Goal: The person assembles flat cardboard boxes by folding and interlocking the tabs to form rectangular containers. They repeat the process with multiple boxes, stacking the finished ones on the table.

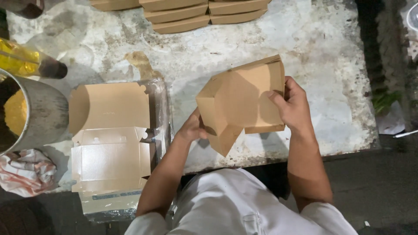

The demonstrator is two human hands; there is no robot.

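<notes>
I hold a brown cardboard food box [237, 98], partly folded, above the worn white table [322, 56]. My right hand [292, 104] grips its right side, thumb pressed on the outer panel. My left hand [191, 128] holds the lower left corner from underneath, fingers partly hidden behind the cardboard. The box is tilted, with its bottom panels facing me.
A stack of flat unfolded box blanks [111, 139] lies in clear plastic wrap at the left. Folded brown boxes [204, 11] are stacked at the far edge. A metal pot [37, 115], a bottle of yellow liquid [26, 61] and a crumpled cloth [26, 172] sit far left.
</notes>
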